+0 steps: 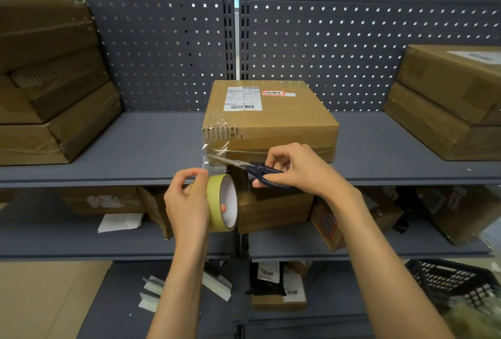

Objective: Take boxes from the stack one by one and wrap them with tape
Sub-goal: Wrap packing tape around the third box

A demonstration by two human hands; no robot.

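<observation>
A brown cardboard box (273, 119) with a white shipping label and a red-edged sticker sits on the middle of the grey shelf (151, 159), its front left corner torn. A strip of clear tape (210, 155) runs from that corner down to a yellowish tape roll (221, 201). My left hand (187, 203) grips the roll, with my thumb and fingers on the tape's top. My right hand (294, 166) holds dark-handled scissors (252, 169), whose blades point left at the stretched tape.
A stack of brown boxes (51, 86) stands at the shelf's left and another stack (447, 102) at its right. A pegboard wall rises behind. Lower shelves hold more boxes and papers; a black basket (452, 281) sits at the lower right.
</observation>
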